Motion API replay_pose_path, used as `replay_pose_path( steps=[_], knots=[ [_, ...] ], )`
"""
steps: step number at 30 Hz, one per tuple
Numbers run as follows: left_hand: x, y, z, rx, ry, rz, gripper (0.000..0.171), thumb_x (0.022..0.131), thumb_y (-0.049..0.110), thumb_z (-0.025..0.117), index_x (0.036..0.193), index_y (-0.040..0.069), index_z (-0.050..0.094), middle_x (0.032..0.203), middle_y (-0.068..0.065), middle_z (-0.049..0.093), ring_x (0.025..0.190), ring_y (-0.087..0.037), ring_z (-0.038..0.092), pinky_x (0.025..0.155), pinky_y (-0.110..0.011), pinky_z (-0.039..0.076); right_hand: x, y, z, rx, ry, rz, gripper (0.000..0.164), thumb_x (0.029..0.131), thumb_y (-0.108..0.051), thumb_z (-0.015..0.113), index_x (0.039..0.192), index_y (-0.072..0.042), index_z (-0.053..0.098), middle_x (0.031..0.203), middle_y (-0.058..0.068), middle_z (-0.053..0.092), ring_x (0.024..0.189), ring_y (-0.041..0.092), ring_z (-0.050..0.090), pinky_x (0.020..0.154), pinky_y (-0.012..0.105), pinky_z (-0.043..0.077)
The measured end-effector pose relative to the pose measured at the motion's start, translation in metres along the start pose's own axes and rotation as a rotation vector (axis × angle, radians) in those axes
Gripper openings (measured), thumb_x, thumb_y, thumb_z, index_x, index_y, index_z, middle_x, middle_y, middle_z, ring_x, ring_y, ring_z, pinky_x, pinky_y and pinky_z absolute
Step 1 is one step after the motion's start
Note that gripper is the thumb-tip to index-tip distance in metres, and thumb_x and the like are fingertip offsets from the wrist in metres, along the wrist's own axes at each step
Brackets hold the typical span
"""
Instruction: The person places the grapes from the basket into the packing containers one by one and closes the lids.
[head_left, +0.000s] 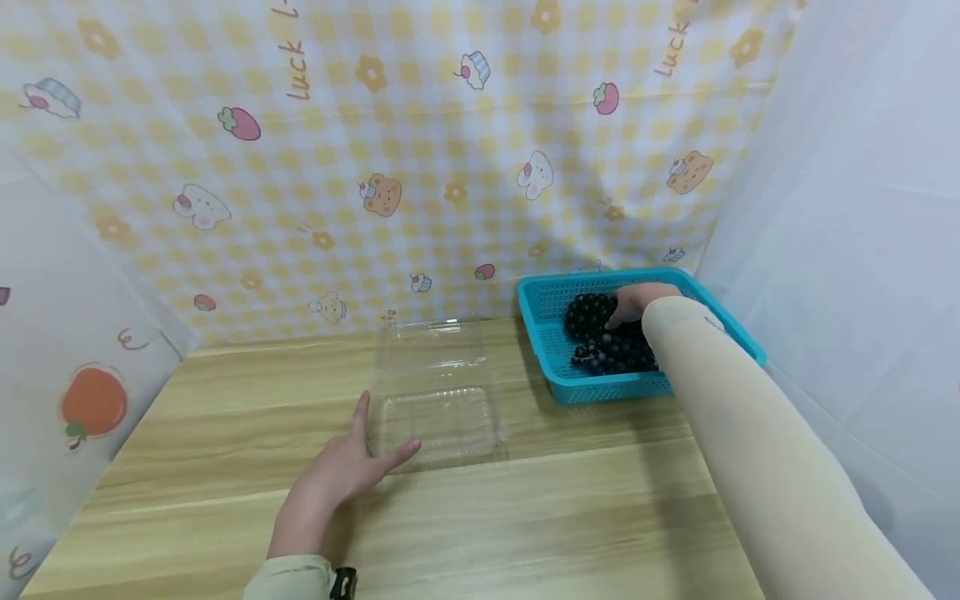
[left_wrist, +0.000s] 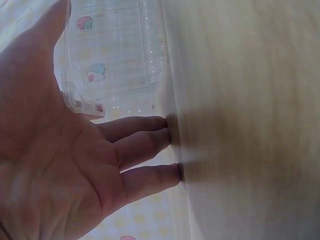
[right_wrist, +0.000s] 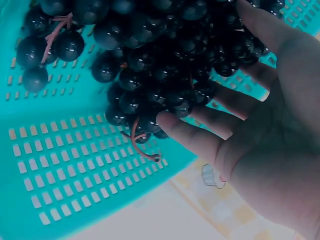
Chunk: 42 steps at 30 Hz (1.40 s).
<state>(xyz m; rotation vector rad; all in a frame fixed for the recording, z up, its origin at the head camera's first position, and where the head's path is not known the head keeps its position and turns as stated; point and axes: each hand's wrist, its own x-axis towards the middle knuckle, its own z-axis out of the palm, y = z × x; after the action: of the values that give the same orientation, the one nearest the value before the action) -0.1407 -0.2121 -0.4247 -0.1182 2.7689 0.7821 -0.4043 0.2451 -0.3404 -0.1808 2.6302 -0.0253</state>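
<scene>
A clear plastic clamshell box [head_left: 438, 421] lies on the wooden table with its lid raised at the back. My left hand [head_left: 341, 471] is at the box's left front corner, thumb and forefinger spread along its edges. In the left wrist view, the other fingers [left_wrist: 145, 147] reach down to the tabletop. Inside a blue plastic basket [head_left: 607, 389], my right hand [head_left: 637, 302] grips a bunch of dark grapes [right_wrist: 150, 95]. Its thumb lies on one side of the bunch and its fingers on the other, some tips hidden behind grapes. A brown stem [right_wrist: 137, 142] sticks out below.
More dark grapes [head_left: 611, 354] lie in the basket, beside and under the held bunch. A yellow checked cloth [head_left: 450, 242] hangs behind the table [head_left: 570, 517]. White cloth hangs on the left [head_left: 45, 333] and on the right [head_left: 847, 250], close beside the basket.
</scene>
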Motion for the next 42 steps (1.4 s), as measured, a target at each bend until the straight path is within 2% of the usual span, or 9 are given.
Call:
replay_pose_path(
  steps=[7, 14, 18, 20, 24, 28, 32, 39, 42],
  knots=[
    [-0.001, 0.002, -0.001, 0.004, -0.007, -0.012, 0.133, 0.089, 0.088, 0.055, 0.17, 0.006, -0.013, 0.141, -0.05, 0.053, 0.118, -0.059, 0.065, 0.105, -0.072, 0.051, 0.005, 0.003, 0.001, 0.04, -0.005, -0.024, 0.086, 0.107, -0.045, 0.061, 0.169, -0.003, 0.02, 0.173, 0.034, 0.016, 0.157, 0.058, 0.022, 0.122, 0.071, 0.035],
    [0.001, 0.004, -0.001, 0.022, -0.001, -0.024, 0.135, 0.088, 0.088, 0.055, 0.17, 0.005, -0.012, 0.131, -0.048, 0.06, 0.108, -0.049, 0.071, 0.102, -0.068, 0.054, 0.005, 0.0, 0.003, 0.003, 0.045, -0.086, 0.08, 0.106, -0.034, 0.067, 0.166, 0.001, 0.029, 0.17, 0.033, 0.028, 0.155, 0.056, 0.03, 0.118, 0.07, 0.041],
    [0.002, 0.008, -0.002, 0.022, -0.012, -0.051, 0.134, 0.088, 0.089, 0.054, 0.17, 0.007, -0.013, 0.135, -0.049, 0.057, 0.109, -0.052, 0.071, 0.098, -0.068, 0.056, 0.005, 0.001, 0.003, 0.013, 0.062, -0.116, 0.077, 0.105, -0.03, 0.068, 0.166, 0.0, 0.031, 0.17, 0.032, 0.03, 0.155, 0.055, 0.032, 0.118, 0.07, 0.04],
    [0.003, 0.01, -0.003, 0.02, -0.018, -0.067, 0.134, 0.087, 0.09, 0.054, 0.17, 0.008, -0.013, 0.134, -0.049, 0.058, 0.103, -0.047, 0.072, 0.092, -0.065, 0.058, 0.005, 0.002, 0.003, 0.018, 0.064, -0.119, 0.077, 0.106, -0.03, 0.068, 0.166, -0.001, 0.031, 0.17, 0.031, 0.03, 0.155, 0.054, 0.032, 0.119, 0.07, 0.04],
    [0.003, 0.013, -0.003, 0.018, -0.023, -0.087, 0.136, 0.085, 0.092, 0.053, 0.17, 0.01, -0.013, 0.126, -0.047, 0.063, 0.091, -0.036, 0.072, 0.083, -0.058, 0.061, 0.007, 0.006, 0.004, 0.044, 0.059, -0.108, 0.077, 0.108, -0.036, 0.064, 0.167, -0.001, 0.029, 0.172, 0.031, 0.025, 0.157, 0.055, 0.026, 0.122, 0.071, 0.034],
    [0.001, 0.015, -0.002, 0.015, -0.023, -0.095, 0.136, 0.085, 0.092, 0.054, 0.17, 0.01, -0.013, 0.108, -0.036, 0.071, 0.081, -0.03, 0.068, 0.077, -0.052, 0.06, 0.007, 0.008, 0.004, 0.067, 0.053, -0.112, 0.077, 0.109, -0.037, 0.062, 0.168, -0.001, 0.026, 0.173, 0.031, 0.021, 0.159, 0.055, 0.021, 0.125, 0.071, 0.031],
    [0.001, 0.015, -0.003, 0.011, -0.033, -0.105, 0.135, 0.086, 0.091, 0.055, 0.171, 0.011, -0.013, 0.095, -0.027, 0.071, 0.074, -0.028, 0.065, 0.071, -0.046, 0.058, 0.007, 0.009, 0.003, 0.062, 0.046, -0.127, 0.076, 0.108, -0.032, 0.064, 0.167, -0.001, 0.027, 0.172, 0.031, 0.025, 0.157, 0.055, 0.024, 0.122, 0.071, 0.035],
    [0.002, 0.016, -0.005, 0.015, -0.046, -0.098, 0.133, 0.088, 0.089, 0.055, 0.17, 0.01, -0.014, 0.105, -0.034, 0.072, 0.075, -0.028, 0.066, 0.072, -0.046, 0.058, 0.005, 0.008, -0.001, 0.025, 0.046, -0.143, 0.07, 0.105, -0.024, 0.069, 0.163, -0.001, 0.038, 0.166, 0.032, 0.037, 0.151, 0.056, 0.037, 0.115, 0.069, 0.044],
    [0.003, 0.016, -0.005, 0.011, -0.05, -0.098, 0.133, 0.088, 0.089, 0.055, 0.17, 0.01, -0.014, 0.102, -0.032, 0.072, 0.073, -0.028, 0.065, 0.07, -0.044, 0.057, 0.004, 0.008, -0.002, 0.02, 0.045, -0.141, 0.068, 0.104, -0.023, 0.071, 0.161, -0.001, 0.042, 0.164, 0.033, 0.039, 0.148, 0.056, 0.041, 0.112, 0.068, 0.047]
  ],
)
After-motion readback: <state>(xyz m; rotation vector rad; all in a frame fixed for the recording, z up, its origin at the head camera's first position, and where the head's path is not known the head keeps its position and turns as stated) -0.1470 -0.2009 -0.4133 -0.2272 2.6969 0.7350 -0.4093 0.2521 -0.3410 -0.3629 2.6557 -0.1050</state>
